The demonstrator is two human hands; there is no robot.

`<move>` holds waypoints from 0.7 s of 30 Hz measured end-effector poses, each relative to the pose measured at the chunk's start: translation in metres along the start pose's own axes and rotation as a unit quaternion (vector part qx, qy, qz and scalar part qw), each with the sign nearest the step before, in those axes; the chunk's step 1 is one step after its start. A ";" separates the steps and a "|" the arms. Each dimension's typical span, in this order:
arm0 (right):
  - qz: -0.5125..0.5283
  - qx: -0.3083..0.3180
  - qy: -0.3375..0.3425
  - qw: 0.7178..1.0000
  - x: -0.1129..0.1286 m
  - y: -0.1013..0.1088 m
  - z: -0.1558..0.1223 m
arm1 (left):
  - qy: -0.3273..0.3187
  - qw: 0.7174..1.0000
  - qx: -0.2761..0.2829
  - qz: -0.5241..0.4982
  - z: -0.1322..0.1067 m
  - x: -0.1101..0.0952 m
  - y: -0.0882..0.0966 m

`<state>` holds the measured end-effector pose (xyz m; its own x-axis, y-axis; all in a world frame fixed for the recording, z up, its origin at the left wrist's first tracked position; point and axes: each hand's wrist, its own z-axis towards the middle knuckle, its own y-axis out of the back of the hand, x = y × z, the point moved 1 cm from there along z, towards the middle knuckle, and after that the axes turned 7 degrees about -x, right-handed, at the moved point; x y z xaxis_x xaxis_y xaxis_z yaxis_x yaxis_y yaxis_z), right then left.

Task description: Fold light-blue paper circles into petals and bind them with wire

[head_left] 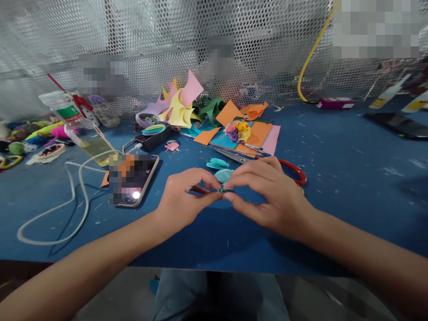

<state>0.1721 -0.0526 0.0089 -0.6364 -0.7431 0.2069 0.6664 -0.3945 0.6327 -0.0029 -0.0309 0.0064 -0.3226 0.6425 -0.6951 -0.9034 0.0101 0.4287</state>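
at the far left of the blue worktop point(351, 187) lie bright scraps, with a clear plastic bottle point(83, 133) tilted just beside them. a white cable point(75, 196) loops across the surface toward a phone point(133, 178) lying flat with its screen lit, and a black power bank point(154, 139) sits just behind it.

the left hand point(182, 200) hovers low over the near part of the worktop, thumb and forefinger pinched shut on the left end of a teal paper piece point(225, 190). this piece is small and dark-edged, and sits between the two hands, just above the surface. more teal cut-outs point(219, 164) lie just behind it.

the right hand point(267, 196) meets the left, its fingertips closed on the other end of the same piece.

behind the hands are a heap of coloured paper sheets point(182, 104), a crumpled paper flower point(237, 130) and red-handled scissors point(296, 171), partly hidden by the right hand. a yellow hose point(310, 55) climbs the perforated metal screen point(267, 35), and a dark flat device point(397, 125) lies at the far right.
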 end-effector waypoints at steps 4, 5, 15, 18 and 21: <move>0.039 -0.012 -0.051 0.998 -0.004 0.000 0.002 | 0.025 0.999 -0.007 -0.042 0.003 0.004 0.002; 0.049 -0.004 -0.050 0.998 -0.006 -0.001 0.001 | 0.031 0.999 -0.008 -0.044 0.004 0.005 0.003; 0.068 0.014 -0.044 0.997 -0.014 -0.009 0.000 | 0.030 0.999 0.005 -0.041 0.009 0.014 0.006; 0.064 0.019 -0.037 0.997 -0.014 -0.008 0.002 | 0.033 0.999 0.019 -0.029 0.011 0.015 0.006; 0.059 0.020 -0.040 0.997 -0.013 -0.008 0.002 | 0.034 0.999 0.026 -0.015 0.011 0.015 0.005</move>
<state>0.1748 -0.0387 0.0023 -0.5836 -0.7377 0.3395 0.7242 -0.2837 0.6286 -0.0093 -0.0130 0.0046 -0.3156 0.5883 -0.7445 -0.8974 0.0700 0.4357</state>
